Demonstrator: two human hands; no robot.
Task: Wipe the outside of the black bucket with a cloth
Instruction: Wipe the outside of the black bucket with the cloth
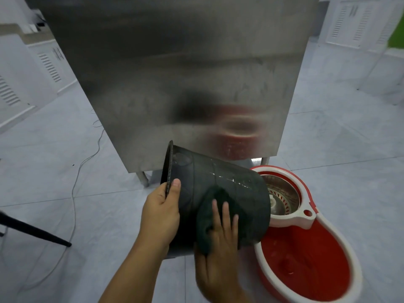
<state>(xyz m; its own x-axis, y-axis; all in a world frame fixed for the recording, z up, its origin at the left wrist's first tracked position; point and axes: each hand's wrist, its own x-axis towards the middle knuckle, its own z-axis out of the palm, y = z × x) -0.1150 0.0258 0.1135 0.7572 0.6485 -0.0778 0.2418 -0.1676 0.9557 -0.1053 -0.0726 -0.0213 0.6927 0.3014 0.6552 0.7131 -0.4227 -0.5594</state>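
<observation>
The black bucket (220, 182) is held tipped on its side in the lower middle, mouth to the left and base to the right. My left hand (160, 213) grips its rim, thumb on the outer wall. A dark green cloth (207, 217) lies against the bucket's near side. My right hand (220, 248) presses flat on the cloth with fingers spread, pointing up the wall. White scuff marks show on the bucket's upper side.
A red and white spin-mop bucket (306, 267) with a steel basket (284, 195) stands on the floor just right of the black bucket. A stainless steel cabinet (175, 73) rises behind. A grey cable (74, 193) and a black leg (32, 230) cross the tiled floor at left.
</observation>
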